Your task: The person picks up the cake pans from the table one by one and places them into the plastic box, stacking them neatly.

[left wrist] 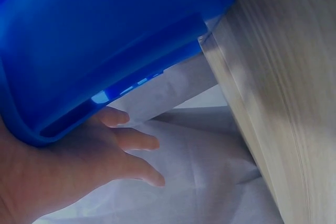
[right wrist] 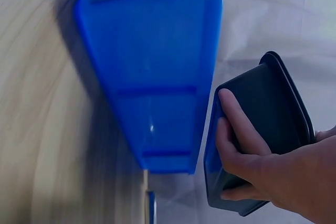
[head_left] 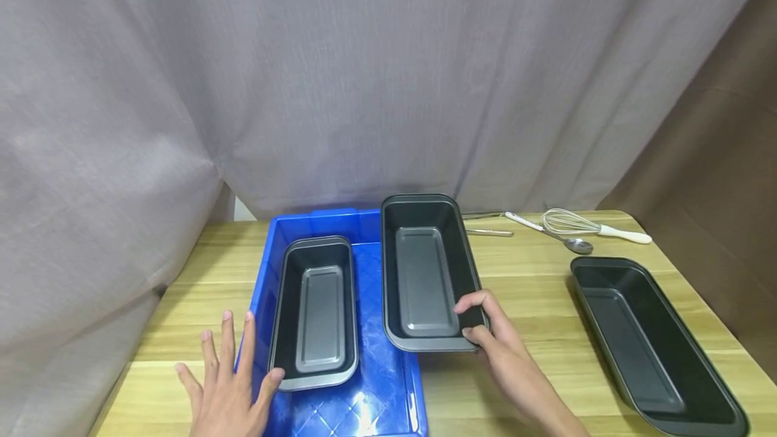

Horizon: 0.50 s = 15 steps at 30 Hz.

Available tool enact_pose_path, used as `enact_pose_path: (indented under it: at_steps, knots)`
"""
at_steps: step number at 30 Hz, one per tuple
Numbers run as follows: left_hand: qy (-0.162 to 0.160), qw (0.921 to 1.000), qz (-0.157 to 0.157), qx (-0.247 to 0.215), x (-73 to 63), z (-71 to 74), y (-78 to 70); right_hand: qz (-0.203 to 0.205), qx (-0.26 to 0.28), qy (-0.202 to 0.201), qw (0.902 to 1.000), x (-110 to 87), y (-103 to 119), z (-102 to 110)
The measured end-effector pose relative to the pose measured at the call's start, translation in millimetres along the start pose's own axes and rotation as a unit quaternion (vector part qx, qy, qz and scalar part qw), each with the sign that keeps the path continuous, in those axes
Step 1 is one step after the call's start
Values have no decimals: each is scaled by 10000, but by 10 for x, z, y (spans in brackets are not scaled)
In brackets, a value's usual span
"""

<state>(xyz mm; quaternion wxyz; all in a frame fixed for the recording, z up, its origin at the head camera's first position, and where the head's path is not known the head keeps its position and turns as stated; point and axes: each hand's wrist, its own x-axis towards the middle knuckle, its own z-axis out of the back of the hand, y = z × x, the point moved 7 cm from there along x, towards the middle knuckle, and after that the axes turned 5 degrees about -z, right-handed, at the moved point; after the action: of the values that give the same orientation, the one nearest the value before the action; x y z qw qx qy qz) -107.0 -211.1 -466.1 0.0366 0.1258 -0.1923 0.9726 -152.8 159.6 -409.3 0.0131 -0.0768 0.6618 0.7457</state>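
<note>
In the head view my right hand (head_left: 500, 342) grips a dark loaf pan (head_left: 425, 282) at its near right corner, thumb and a finger over the rim. The right wrist view has other fingers spread under the base of this pan (right wrist: 252, 108). It is raised over the right side of a blue plastic bin (head_left: 419, 390). Inside the bin, toward its left wall, lies a second loaf pan (head_left: 322, 319). My left hand (head_left: 227, 383), fingers straight and spread, rests at the bin's left rim, its thumb near the second pan's corner.
A third loaf pan (head_left: 643, 349) stands on the wooden table (head_left: 516, 396) to the right. Behind it lie a whisk (head_left: 570, 222) with a white handle, a spoon (head_left: 577, 245) and a thin metal utensil (head_left: 490, 232). Grey cloth (head_left: 364, 86) hangs along the back.
</note>
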Motion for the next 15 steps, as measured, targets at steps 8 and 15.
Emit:
enact_pose_path:
  at_steps: [8, 15]
  knots:
    - [-202, 9997, -94, -48, -4, 25, -5, 186, 79, 735, 9971, -55, 119, -372]
    - [128, 9999, 64, -17, 6, 8, 9, 245, 8, 1423, 9895, -103, 144, -707]
